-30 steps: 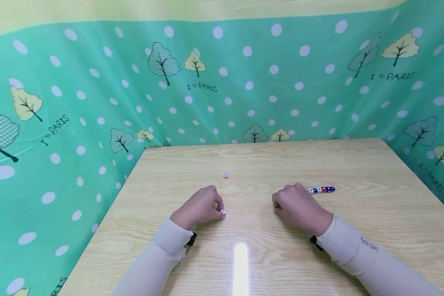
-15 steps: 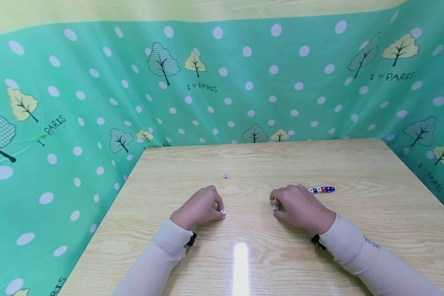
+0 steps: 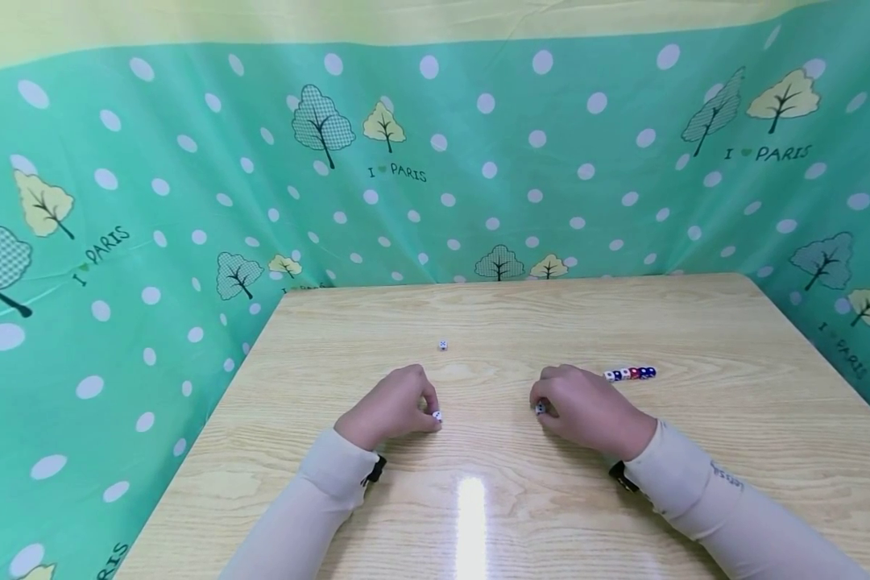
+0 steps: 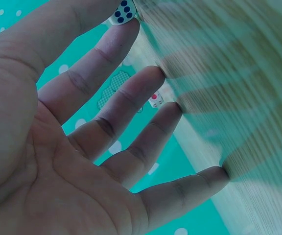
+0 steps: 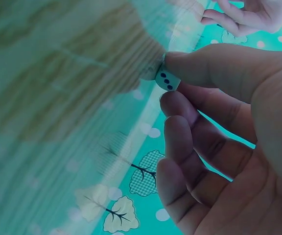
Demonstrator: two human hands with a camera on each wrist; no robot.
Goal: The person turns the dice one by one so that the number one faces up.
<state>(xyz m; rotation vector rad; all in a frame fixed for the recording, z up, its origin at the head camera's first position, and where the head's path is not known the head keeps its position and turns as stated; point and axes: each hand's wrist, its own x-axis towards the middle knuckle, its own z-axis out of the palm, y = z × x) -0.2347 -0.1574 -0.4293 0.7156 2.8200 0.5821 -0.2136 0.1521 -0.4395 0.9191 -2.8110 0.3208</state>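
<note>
Near the middle of the table, my left hand (image 3: 395, 408) pinches a white die (image 3: 437, 416) between thumb and index finger. In the left wrist view that die (image 4: 124, 12) shows a face of dark dots, and the other fingertips touch the tabletop. Across from it, my right hand (image 3: 587, 408) holds a second white die (image 3: 540, 409) low at the table, partly covered by the fingers. The right wrist view shows this die (image 5: 167, 80) with three dark dots, at the thumb tip, and the other fingers curled below.
A lone white die (image 3: 443, 345) lies farther back on the wooden table (image 3: 348, 322). A straight row of white, blue and red dice (image 3: 631, 374) lies behind my right hand, its left end close to the knuckles. A green patterned curtain (image 3: 478, 161) surrounds the back and sides.
My right hand's index finger lifted, uncovering the die, and has since come back down against it. The left hand, its die, the lone die and the row stay in place.
</note>
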